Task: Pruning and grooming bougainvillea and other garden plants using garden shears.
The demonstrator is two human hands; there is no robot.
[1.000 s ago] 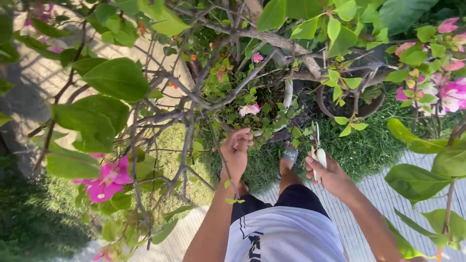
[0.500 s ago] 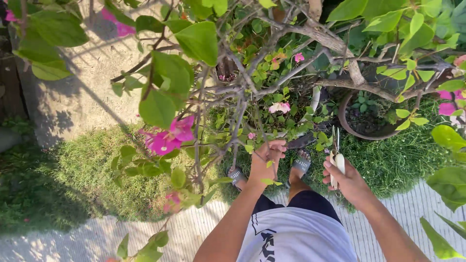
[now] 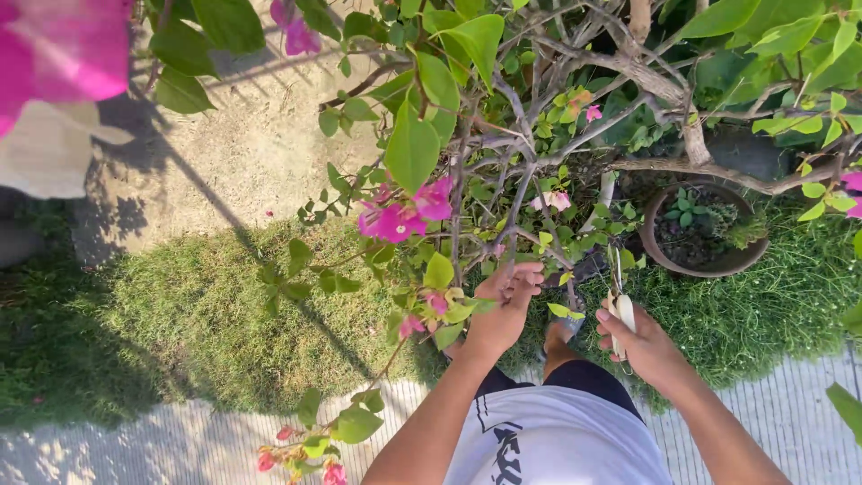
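Note:
My left hand (image 3: 501, 305) is closed around a thin woody branch (image 3: 548, 235) of a bougainvillea shrub, low in the tangle of stems. My right hand (image 3: 642, 346) grips a pair of pruning shears (image 3: 620, 301) with white handles, blades pointing up and held apart from the branch, a little to its right. Pink flowers (image 3: 406, 214) and green leaves hang just left of my left hand.
A round clay pot (image 3: 705, 229) with small plants stands on the grass at right. A thick branch (image 3: 682, 117) crosses above it. Grass (image 3: 206, 314) lies below the shrub, a pale paved strip (image 3: 162, 445) runs along the bottom, and bare ground (image 3: 233, 153) is at upper left.
The view has swung left and down. My left hand stays on the thin branch. My right hand with the shears has kept its place beside it.

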